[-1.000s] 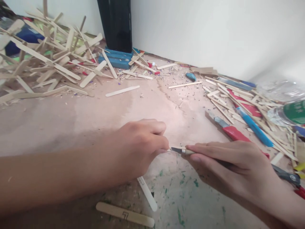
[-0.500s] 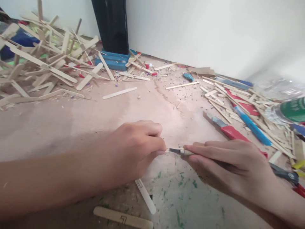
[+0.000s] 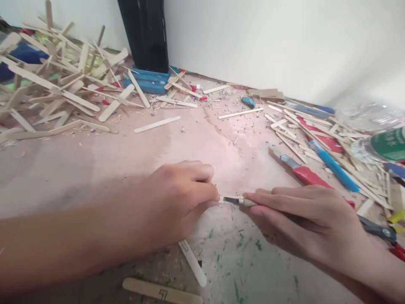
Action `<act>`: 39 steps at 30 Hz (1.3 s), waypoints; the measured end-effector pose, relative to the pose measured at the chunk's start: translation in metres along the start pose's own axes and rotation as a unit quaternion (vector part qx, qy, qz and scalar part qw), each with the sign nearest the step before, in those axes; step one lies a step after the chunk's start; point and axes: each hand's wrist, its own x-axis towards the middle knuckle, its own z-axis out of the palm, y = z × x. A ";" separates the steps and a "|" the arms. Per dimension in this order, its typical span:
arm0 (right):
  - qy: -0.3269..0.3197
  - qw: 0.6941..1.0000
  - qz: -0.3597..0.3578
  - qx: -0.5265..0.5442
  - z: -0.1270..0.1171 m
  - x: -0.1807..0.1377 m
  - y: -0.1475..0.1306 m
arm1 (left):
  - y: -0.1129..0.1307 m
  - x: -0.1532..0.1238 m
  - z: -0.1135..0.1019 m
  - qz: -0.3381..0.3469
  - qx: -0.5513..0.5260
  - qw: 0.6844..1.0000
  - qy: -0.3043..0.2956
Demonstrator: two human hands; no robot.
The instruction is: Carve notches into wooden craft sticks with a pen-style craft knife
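Note:
My left hand (image 3: 180,200) is closed in a pinch on a flat wooden stick (image 3: 193,262), whose marked lower end juts out below the palm onto the worn board (image 3: 126,160). My right hand (image 3: 303,217) grips a small craft knife (image 3: 234,200) like a pen. The knife's blade tip meets the left fingertips. The part of the stick under the left hand is hidden.
Another marked stick (image 3: 163,292) lies at the near edge. A big pile of wooden sticks (image 3: 57,88) fills the far left. A red utility knife (image 3: 300,171), a blue knife (image 3: 333,168), more sticks and a plastic bottle (image 3: 382,145) crowd the right. A black post (image 3: 145,36) stands at the wall.
Both hands hold their places while the blade tip has crept slightly left toward the left fingertips. The view has shifted a little.

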 end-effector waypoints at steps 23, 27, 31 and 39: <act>-0.012 0.990 -0.072 -0.119 -0.012 -0.006 0.006 | 0.004 0.000 -0.001 -0.017 0.007 1.000 0.006; 0.000 0.979 -0.109 -0.175 -0.012 -0.009 0.007 | 0.002 -0.001 0.000 -0.010 0.006 1.000 0.005; 0.006 0.976 -0.118 -0.185 -0.014 -0.010 0.005 | 0.002 0.000 0.003 -0.004 0.002 1.000 0.013; 0.010 0.983 -0.090 -0.160 -0.023 -0.009 -0.004 | -0.002 0.002 0.007 0.005 0.036 0.999 0.039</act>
